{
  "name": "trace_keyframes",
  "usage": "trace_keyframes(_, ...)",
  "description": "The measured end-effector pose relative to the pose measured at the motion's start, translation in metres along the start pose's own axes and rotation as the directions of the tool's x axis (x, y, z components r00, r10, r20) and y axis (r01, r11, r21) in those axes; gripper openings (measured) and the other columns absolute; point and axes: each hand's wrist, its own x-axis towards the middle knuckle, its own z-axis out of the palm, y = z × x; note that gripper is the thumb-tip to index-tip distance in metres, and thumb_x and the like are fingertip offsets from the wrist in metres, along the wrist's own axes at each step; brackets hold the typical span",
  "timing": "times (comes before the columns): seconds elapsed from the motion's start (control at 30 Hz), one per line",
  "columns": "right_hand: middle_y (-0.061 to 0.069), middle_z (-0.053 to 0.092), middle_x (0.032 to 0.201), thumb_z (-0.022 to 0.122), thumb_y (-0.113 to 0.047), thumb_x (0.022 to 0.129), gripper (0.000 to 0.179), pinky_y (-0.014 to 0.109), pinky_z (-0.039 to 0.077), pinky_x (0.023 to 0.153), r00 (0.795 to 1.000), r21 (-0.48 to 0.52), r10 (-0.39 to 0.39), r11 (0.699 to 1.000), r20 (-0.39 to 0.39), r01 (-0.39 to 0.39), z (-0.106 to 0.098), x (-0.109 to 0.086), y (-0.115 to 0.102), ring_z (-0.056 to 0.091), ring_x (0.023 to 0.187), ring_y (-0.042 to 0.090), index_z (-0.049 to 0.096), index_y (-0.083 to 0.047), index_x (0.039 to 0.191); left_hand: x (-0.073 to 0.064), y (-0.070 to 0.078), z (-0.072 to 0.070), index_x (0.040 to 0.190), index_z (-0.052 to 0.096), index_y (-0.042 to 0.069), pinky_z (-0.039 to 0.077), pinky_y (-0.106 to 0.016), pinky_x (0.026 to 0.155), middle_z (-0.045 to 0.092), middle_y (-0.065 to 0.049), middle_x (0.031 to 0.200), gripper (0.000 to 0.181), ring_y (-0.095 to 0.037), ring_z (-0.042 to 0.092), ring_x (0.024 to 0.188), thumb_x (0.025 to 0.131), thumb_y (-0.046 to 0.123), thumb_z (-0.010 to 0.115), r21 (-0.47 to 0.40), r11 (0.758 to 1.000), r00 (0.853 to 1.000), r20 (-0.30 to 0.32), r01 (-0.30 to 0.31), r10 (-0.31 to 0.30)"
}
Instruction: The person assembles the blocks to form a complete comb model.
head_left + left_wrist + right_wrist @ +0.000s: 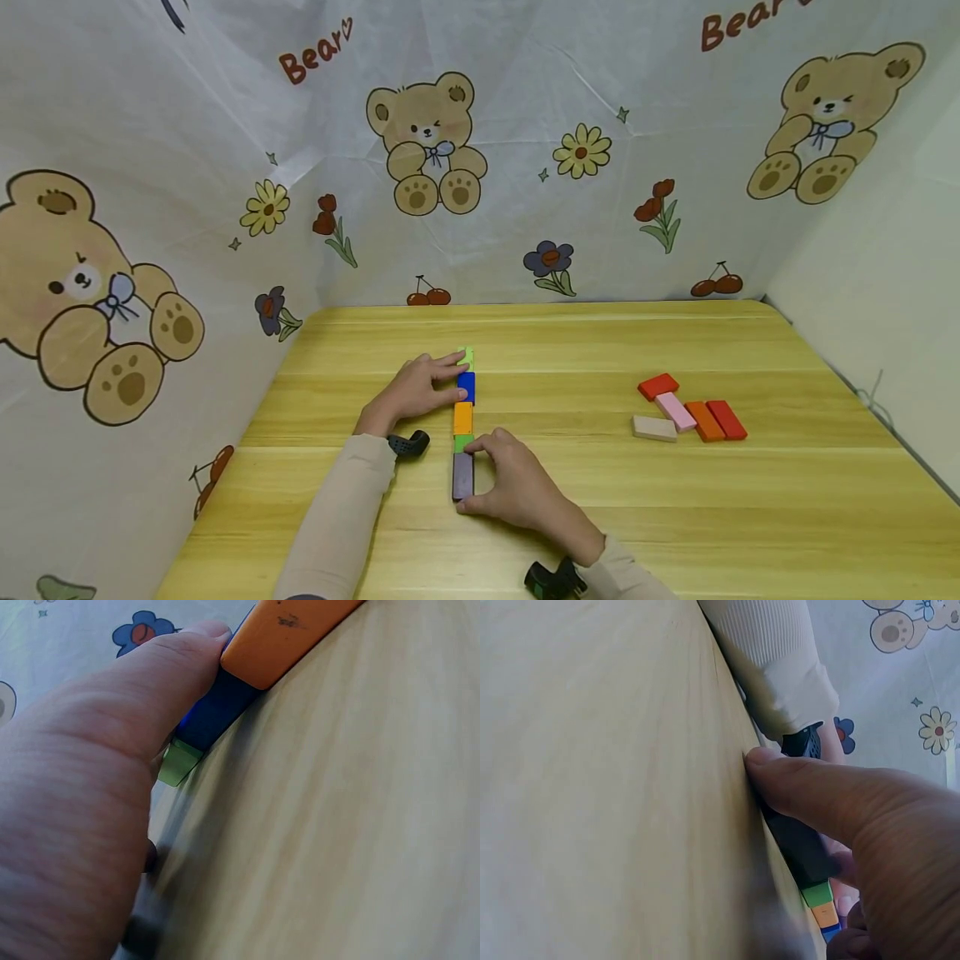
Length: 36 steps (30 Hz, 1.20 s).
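Note:
Several flat wooden blocks form a straight row running away from me. From far to near they are a light green block (468, 357), a blue block (467, 383), an orange block (463, 418), a green block (461, 443) and a dark purple-grey block (463, 477). My left hand (415, 387) reaches in from the left with fingers extended, touching the row at the light green and blue blocks. The thumb (176, 664) lies along the blue block's side. From the right, my right hand (517, 479) pinches the purple-grey block lengthwise, thumb at its near end, index finger by the green block.
On the right of the wooden table (570, 350) lie loose blocks: a red block (657, 386), a pink block (676, 412), an orange-red block (705, 422), another red block (727, 420) and a beige block (654, 428). A bear-print cloth (510, 225) rises behind the table.

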Motion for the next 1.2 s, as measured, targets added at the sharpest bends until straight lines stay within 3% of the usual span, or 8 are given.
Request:
trace_keyframes(0.2, -0.005, 0.06, 0.1, 0.092, -0.049, 0.065, 0.066, 0.024, 0.041, 0.072, 1.0, -0.007, 0.009, 1.0, 0.011, -0.009, 0.001, -0.001, -0.001, 0.049, 0.08, 0.009, 0.066, -0.017, 0.117, -0.001, 0.0, 0.003, 0.147, 0.052, 0.033, 0.035, -0.034, 0.087, 0.036, 0.018, 0.16, 0.062, -0.012, 0.044, 0.089, 0.092, 0.062, 0.06, 0.003, 1.0, 1.0, 0.003, 0.006, -0.006)
trace_keyframes(0.5, -0.004, 0.061, 0.104, 0.088, -0.057, 0.067, 0.067, 0.024, 0.043, 0.075, 1.0, 0.015, -0.022, 1.0, 0.014, 0.022, 0.003, -0.002, 0.001, 0.052, 0.085, 0.009, 0.065, -0.021, 0.119, -0.006, -0.005, 0.005, 0.147, 0.05, 0.034, 0.037, -0.04, 0.097, 0.035, 0.022, 0.159, 0.065, -0.01, 0.046, 0.098, 0.091, 0.066, 0.059, -0.005, 1.0, 1.0, -0.007, 0.03, -0.03)
trace_keyframes(0.67, -0.002, 0.064, 0.107, 0.084, -0.054, 0.075, 0.059, 0.027, 0.043, 0.08, 1.0, 0.08, -0.019, 0.997, 0.003, 0.019, 0.0, -0.003, 0.001, 0.054, 0.091, 0.013, 0.066, -0.019, 0.119, -0.006, -0.007, 0.005, 0.147, 0.05, 0.034, 0.035, -0.04, 0.099, 0.035, 0.022, 0.16, 0.067, -0.01, 0.047, 0.099, 0.09, 0.068, 0.058, -0.009, 1.0, 1.0, -0.005, 0.03, -0.03)
trace_keyframes(0.83, 0.001, 0.062, 0.098, 0.086, -0.047, 0.076, 0.054, 0.025, 0.04, 0.074, 1.0, 0.146, -0.022, 0.989, -0.016, 0.024, -0.005, -0.003, 0.003, 0.05, 0.084, 0.015, 0.068, -0.017, 0.118, -0.005, -0.007, 0.006, 0.147, 0.05, 0.034, 0.035, -0.036, 0.094, 0.035, 0.022, 0.159, 0.067, -0.01, 0.046, 0.094, 0.09, 0.068, 0.058, -0.006, 1.0, 1.0, 0.002, 0.026, -0.026)
trace_keyframes(0.97, 0.008, 0.056, 0.086, 0.084, -0.042, 0.08, 0.045, 0.022, 0.036, 0.066, 0.997, 0.192, -0.052, 0.979, -0.061, 0.063, -0.008, -0.002, 0.003, 0.043, 0.075, 0.014, 0.07, -0.018, 0.116, -0.003, -0.005, 0.006, 0.147, 0.05, 0.034, 0.035, -0.036, 0.093, 0.036, 0.022, 0.159, 0.065, -0.01, 0.046, 0.093, 0.091, 0.066, 0.059, -0.002, 1.0, 1.0, 0.0, 0.022, -0.022)
trace_keyframes(1.2, 0.015, 0.053, 0.084, 0.08, -0.039, 0.086, 0.04, 0.021, 0.034, 0.065, 0.982, 0.247, -0.088, 0.96, -0.169, 0.128, -0.017, -0.002, -0.003, 0.038, 0.07, 0.013, 0.07, -0.017, 0.117, 0.0, -0.001, 0.003, 0.147, 0.052, 0.031, 0.034, -0.037, 0.093, 0.037, 0.019, 0.159, 0.064, -0.012, 0.046, 0.092, 0.091, 0.064, 0.06, 0.002, 1.0, 1.0, -0.008, 0.008, -0.008)
